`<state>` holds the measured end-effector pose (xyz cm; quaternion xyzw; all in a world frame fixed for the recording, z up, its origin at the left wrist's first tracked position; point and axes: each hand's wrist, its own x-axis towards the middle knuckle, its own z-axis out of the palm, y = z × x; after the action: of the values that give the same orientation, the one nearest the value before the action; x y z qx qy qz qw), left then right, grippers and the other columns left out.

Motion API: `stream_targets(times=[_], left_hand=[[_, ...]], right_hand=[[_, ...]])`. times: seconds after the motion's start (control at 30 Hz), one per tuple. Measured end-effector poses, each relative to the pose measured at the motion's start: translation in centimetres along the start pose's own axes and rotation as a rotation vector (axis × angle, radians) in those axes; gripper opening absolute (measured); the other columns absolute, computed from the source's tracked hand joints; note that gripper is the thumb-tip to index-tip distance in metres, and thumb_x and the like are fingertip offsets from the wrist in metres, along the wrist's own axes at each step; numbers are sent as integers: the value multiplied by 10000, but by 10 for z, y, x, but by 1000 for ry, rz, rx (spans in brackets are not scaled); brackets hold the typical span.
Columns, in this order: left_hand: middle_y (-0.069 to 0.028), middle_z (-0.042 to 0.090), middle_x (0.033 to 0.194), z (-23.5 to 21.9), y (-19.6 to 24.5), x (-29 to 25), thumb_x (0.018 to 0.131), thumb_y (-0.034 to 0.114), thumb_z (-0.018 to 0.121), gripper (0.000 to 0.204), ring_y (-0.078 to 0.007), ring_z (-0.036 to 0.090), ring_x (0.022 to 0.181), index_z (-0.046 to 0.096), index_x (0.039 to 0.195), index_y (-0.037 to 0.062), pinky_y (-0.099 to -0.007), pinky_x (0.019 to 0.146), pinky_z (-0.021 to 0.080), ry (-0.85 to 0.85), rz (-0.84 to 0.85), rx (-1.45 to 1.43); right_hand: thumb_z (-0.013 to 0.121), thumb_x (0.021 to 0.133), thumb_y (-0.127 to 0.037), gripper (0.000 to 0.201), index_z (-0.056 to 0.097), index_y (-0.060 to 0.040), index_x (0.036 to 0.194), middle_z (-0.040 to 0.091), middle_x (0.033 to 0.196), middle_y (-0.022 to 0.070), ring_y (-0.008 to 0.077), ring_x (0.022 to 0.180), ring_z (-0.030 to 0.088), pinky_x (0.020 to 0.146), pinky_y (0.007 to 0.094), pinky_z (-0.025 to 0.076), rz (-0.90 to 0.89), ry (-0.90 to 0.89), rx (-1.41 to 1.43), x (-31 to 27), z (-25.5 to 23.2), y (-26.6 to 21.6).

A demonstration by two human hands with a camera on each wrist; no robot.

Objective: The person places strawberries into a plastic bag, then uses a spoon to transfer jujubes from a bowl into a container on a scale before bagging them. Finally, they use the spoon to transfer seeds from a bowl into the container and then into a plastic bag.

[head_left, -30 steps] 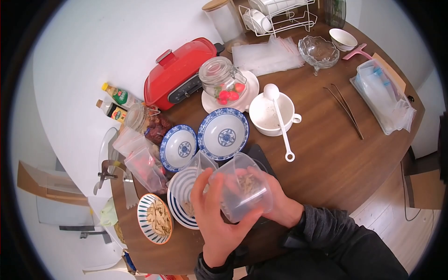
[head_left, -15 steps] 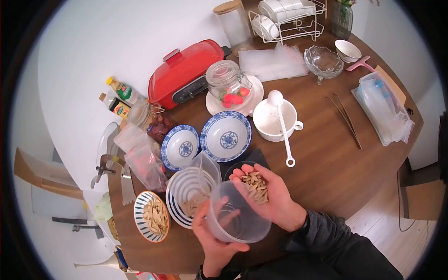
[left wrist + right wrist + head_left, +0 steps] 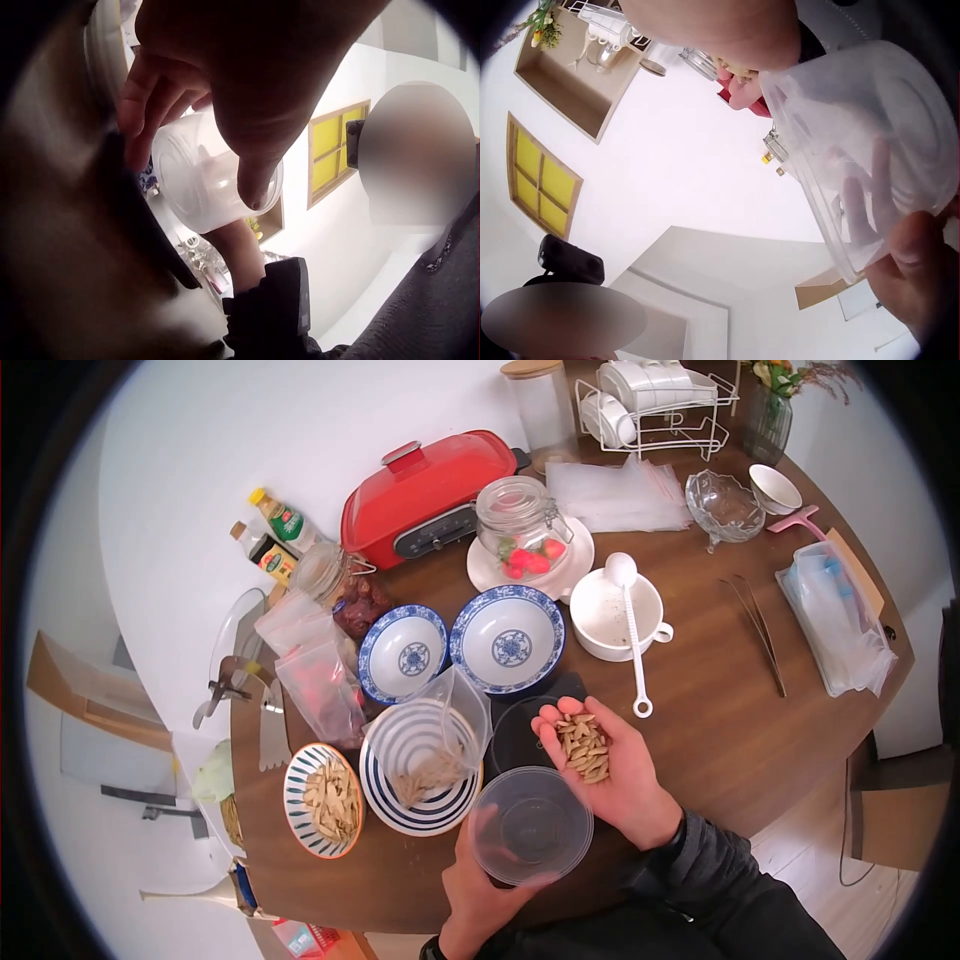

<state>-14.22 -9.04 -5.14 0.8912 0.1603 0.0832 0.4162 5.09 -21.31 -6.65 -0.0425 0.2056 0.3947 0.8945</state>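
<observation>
The left hand [image 3: 482, 900] grips a clear round plastic tub [image 3: 530, 828], thumb and fingers around its side; the tub looks empty. Palm up and cupped, the right hand [image 3: 632, 785] holds a heap of small tan pieces [image 3: 583, 748] just beyond the tub's rim. In the left wrist view the tub [image 3: 202, 176] lies between thumb and fingers. The right wrist view shows the tub [image 3: 885, 127] close by, with left-hand fingers visible through its wall. A clear bag [image 3: 430, 772] with similar pieces rests on a blue-striped plate [image 3: 400, 815].
An oval bowl of pale slices [image 3: 333, 800] stands at the left. Behind are two blue-rimmed bowls [image 3: 510, 642], a white cup with a spoon [image 3: 612, 622], a strawberry jar [image 3: 520, 525] and a red cooker [image 3: 425, 490]. Tweezers [image 3: 760, 635] and a bag tray [image 3: 835, 620] lie right.
The tub has come away from the right palm, uncovering the pieces there, and its opening has turned upward. The head view has shifted, so the table's objects sit differently in frame.
</observation>
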Motion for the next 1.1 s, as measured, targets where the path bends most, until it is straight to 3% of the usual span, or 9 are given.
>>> stream_targets(times=[0.07,0.3,0.37,0.6,0.7,0.8,0.87,0.97,1.1], left_hand=[[-168,575,1341,6,-1,-1,631,349,965,1087,-247,675,1060,363,1457,-21,-336,819,566,51,-52,-89],[-132,598,1260,9,2,14,627,397,951,1119,-253,672,1041,349,1484,3,-343,771,555,142,41,202],[-88,613,1077,13,4,20,597,270,974,1170,-219,679,809,294,1510,3,-322,684,552,97,-111,167],[-73,641,957,23,6,16,638,205,961,1122,-114,613,669,298,1521,4,-227,587,494,150,-255,21],[-79,653,944,26,-2,12,681,143,932,1018,-84,591,624,339,1496,0,-209,548,467,242,-118,-102],[-75,660,953,22,2,12,711,146,908,933,-78,565,553,381,1466,-6,-221,507,455,177,-29,82],[-73,677,930,21,9,21,769,346,865,825,-140,607,568,477,1394,-28,-277,488,471,171,-12,215],[-64,674,906,19,16,41,817,334,821,731,-178,640,630,504,1378,-13,-286,499,481,180,122,319],[-54,671,865,17,27,57,851,316,784,658,-208,662,694,523,1359,-11,-305,511,490,212,140,337]], right_hand=[[461,1065,-206,300,616,48,1099,670,1156,228,358,1166,629,1073,416,505,7,-7,-33,0,-2,-3],[466,1062,-209,310,619,57,1105,670,1167,218,351,1169,629,1069,411,503,-37,-53,-68,-1,4,-10],[469,1060,-207,310,622,57,1117,675,1153,211,347,1151,638,1057,407,511,-57,-57,-83,-1,5,-11],[454,1066,-211,316,620,46,1144,685,1138,199,338,1125,653,1035,394,527,-94,-85,-107,-7,11,-20],[442,1071,-218,329,618,45,1159,687,1132,192,336,1126,653,1035,390,526,-91,-107,-118,-11,15,-22],[434,1073,-218,333,604,44,1190,689,1122,191,334,1118,655,1034,387,527,-85,-102,-127,-13,22,-20],[431,1074,-213,333,577,43,1229,683,1136,194,328,1117,653,1024,382,531,-51,-172,-101,-11,27,-18],[425,1075,-211,327,557,37,1243,677,1134,183,320,1109,650,1010,375,538,-40,-184,-130,-7,33,-15],[422,1074,-204,312,555,33,1228,673,1115,171,308,1090,650,982,363,546,-16,-193,-146,-3,39,-11]])
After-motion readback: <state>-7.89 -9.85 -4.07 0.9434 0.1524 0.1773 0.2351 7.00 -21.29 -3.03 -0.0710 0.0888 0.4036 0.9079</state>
